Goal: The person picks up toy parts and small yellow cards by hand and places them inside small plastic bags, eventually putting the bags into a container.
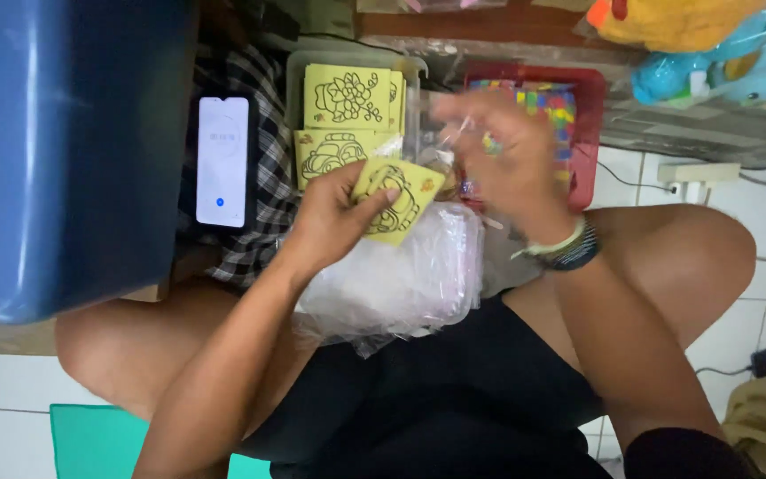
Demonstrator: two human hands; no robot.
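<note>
**Hands sorting yellow picture cards over the lap**

Nearest us, a heap of clear plastic bags (396, 275) rests on the lap. Above it, the left hand (334, 217) grips a yellow card (398, 200) with a black line drawing. The right hand (507, 151) is motion-blurred; we cannot tell whether it is clenched. Beyond, more cards (343, 120) lie in a tray (347, 60), partly hidden, beside a phone (222, 161).

This looks like a home floor used for small packing work: the person sits cross-legged on white floor tiles (11, 381), hemmed in by a blue plastic bin (64, 151). Plush toys (693, 44) in plastic wrap, a red tray (591, 124) of coloured bits and a tub of yellow cards (347, 98) crowd close around.
</note>
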